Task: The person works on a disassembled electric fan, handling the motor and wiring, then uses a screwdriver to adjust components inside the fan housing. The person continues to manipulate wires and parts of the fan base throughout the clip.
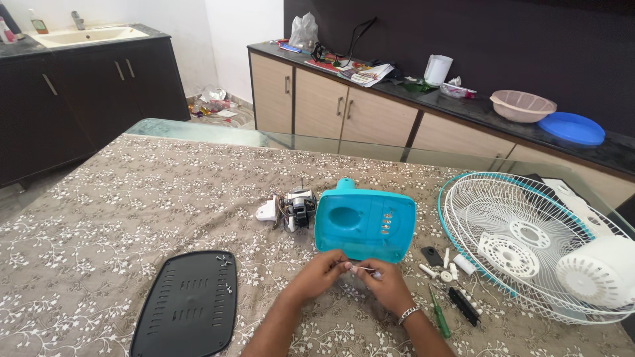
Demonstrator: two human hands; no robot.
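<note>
My left hand point(322, 270) and my right hand point(383, 281) meet over the patterned tablecloth, just in front of a turquoise plastic fan housing point(364, 222). Both pinch a small thin white part point(360, 269) between the fingertips; its exact shape is too small to tell. A bracelet is on my right wrist. A small electric motor with wires point(297, 208) lies behind and left of the housing, with a white plastic piece point(267, 211) beside it.
A black vented base plate point(186, 303) lies at front left. Right of my hands are small white parts point(447, 267), a green screwdriver point(438, 313) and a black tool point(463, 305). White fan grilles point(529, 241) fill the right side. Cabinets and a counter stand behind.
</note>
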